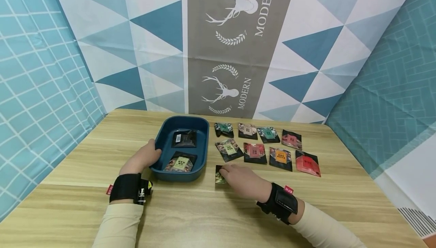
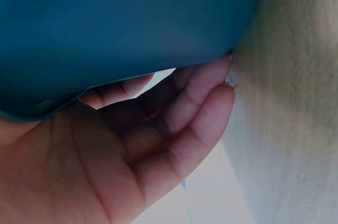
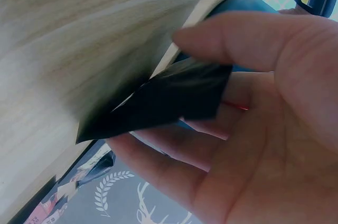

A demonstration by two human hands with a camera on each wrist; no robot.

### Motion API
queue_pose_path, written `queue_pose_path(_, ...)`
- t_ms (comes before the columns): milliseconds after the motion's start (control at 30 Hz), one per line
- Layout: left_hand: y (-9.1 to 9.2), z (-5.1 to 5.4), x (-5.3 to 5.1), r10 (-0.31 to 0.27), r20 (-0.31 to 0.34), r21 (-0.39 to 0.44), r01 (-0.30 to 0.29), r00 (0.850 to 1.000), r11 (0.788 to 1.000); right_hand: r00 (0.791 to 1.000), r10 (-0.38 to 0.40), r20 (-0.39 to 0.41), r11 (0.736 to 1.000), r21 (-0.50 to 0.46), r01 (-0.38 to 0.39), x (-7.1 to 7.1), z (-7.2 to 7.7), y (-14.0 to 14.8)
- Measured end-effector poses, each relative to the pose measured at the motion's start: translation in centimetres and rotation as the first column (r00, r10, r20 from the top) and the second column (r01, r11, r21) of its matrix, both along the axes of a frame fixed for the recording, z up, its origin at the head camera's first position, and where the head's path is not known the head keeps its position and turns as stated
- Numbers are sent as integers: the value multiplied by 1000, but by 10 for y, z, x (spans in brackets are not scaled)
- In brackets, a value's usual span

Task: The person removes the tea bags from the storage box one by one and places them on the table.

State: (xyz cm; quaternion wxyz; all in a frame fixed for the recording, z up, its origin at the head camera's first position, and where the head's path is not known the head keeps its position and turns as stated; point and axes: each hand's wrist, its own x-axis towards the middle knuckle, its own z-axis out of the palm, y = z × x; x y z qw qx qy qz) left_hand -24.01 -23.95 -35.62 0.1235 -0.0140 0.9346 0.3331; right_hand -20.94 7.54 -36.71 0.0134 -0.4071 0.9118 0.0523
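Observation:
My left hand (image 1: pixel 144 156) grips the near-left side of a dark blue plastic bin (image 1: pixel 207 136). In the left wrist view its fingers (image 2: pixel 211 115) curl along the outer wall of the bin (image 2: pixel 132 28). Inside the bin lie a sachet showing its black back (image 1: pixel 188 139) and another with a pale green label (image 1: pixel 185 164). To the right of the bin, my right hand (image 1: pixel 245 181) pinches a small flat sachet (image 1: pixel 218 176) between thumb and fingers. The right wrist view shows this sachet's dark side (image 3: pixel 174 97), tilted just off the tabletop.
Several sachets lie in two rough rows right of the bin, among them a green-labelled one (image 1: pixel 223 128), a pink-labelled one (image 1: pixel 254 152), an orange-labelled one (image 1: pixel 281 158) and a red one (image 1: pixel 307 163). A patterned cloth (image 1: pixel 225 51) hangs behind the wooden table (image 1: pixel 190 217).

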Motion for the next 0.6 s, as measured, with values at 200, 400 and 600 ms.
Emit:
queue_pose_path(200, 0, -1, -1, 1, -8, -7, -1, 1000, 1000, 997, -11, 74, 1000, 19, 10, 1, 2, 0)
queue_pose_path(400, 0, -1, 0, 1, -9, -11, -1, 1000, 1000, 993, -21, 115, 999, 44, 16, 1, 4, 1)
queue_pose_path(600, 0, -1, 0, -6, -10, -10, 5, 1000, 1000, 987, -40, 153, 998, 48, 33, 2, 4, 1)
